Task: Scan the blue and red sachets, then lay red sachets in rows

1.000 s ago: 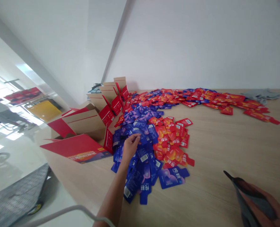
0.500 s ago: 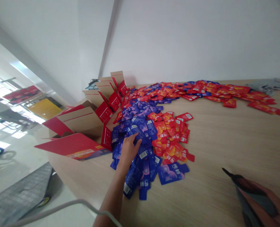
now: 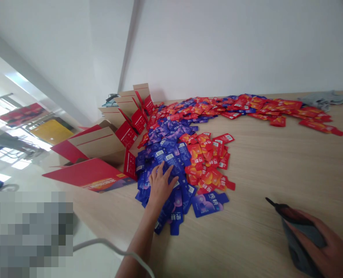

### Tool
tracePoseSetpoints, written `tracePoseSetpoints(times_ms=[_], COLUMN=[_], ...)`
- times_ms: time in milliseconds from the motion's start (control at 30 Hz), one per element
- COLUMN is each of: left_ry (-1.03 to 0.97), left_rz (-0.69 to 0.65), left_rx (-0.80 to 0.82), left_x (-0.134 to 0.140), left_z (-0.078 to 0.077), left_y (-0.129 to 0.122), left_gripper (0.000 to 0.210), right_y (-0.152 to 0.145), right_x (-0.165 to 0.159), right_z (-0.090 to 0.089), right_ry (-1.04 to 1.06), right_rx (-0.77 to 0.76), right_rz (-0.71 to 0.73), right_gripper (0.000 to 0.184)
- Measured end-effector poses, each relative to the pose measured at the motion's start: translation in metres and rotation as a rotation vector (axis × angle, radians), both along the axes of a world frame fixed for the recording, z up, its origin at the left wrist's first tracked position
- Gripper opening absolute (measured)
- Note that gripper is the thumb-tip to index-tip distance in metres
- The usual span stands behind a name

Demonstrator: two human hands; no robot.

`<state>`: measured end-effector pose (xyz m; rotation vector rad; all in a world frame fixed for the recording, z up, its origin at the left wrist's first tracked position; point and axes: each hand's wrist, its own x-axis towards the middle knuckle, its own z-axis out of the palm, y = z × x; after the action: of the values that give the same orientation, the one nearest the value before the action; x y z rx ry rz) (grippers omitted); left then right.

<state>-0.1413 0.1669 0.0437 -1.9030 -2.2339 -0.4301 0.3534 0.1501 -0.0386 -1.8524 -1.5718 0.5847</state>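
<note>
My left hand (image 3: pixel 161 187) lies with its fingers spread on a heap of flat blue packets (image 3: pixel 177 206) with white lettering and barcodes. No packet is visibly gripped in it. At the lower right, my right hand (image 3: pixel 325 235) is wrapped round a black and grey handheld tool (image 3: pixel 297 227) with a thin pointed front. The tool is held above the tabletop, apart from the packets; its kind does not show clearly. Beside the blue heap lie red and orange packets (image 3: pixel 209 177). One blue packet (image 3: pixel 208 204) rests at the near end of these.
Open red cartons (image 3: pixel 90 175) stand in a row along the table's left edge. A long mixed pile of packets (image 3: pixel 255 104) runs along the wall, with a grey cloth (image 3: pixel 325 100) at its right end. A pale cable (image 3: pixel 107 244) crosses by my left forearm.
My left hand's fingers have spread wider and point more toward the wall. My right hand has come slightly farther into view with the tool. The camera view has shifted a little.
</note>
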Motion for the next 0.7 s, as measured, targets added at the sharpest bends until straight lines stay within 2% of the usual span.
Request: tracePoseSetpoints(times_ms=[133, 267, 400, 600, 700], left_ry=[-0.008, -0.011, -0.027, -0.018, -0.005], left_rz=[-0.042, -0.064, -0.126, -0.147, -0.185], left_rx=[0.036, 0.106, 0.088, 0.089, 0.076], left_x=[0.005, 0.011, 0.017, 0.025, 0.029], left_z=[-0.006, -0.006, -0.007, -0.012, -0.016], left_y=[-0.002, -0.006, -0.012, -0.023, -0.028], left_gripper=[0.048, 0.039, 0.032, 0.033, 0.031], right_y=[0.000, 0.000, 0.000, 0.001, 0.002], right_x=[-0.011, -0.016, -0.014, -0.004, -0.003], right_z=[0.020, 0.032, 0.029, 0.015, 0.012], right_ry=[0.133, 0.147, 0.115, 0.014, -0.039], right_rx=[-0.039, -0.041, -0.037, -0.040, -0.021], right_rz=[-0.022, -0.008, 0.006, 0.044, 0.053], right_gripper=[0.034, 0.031, 0.031, 0.053, 0.058])
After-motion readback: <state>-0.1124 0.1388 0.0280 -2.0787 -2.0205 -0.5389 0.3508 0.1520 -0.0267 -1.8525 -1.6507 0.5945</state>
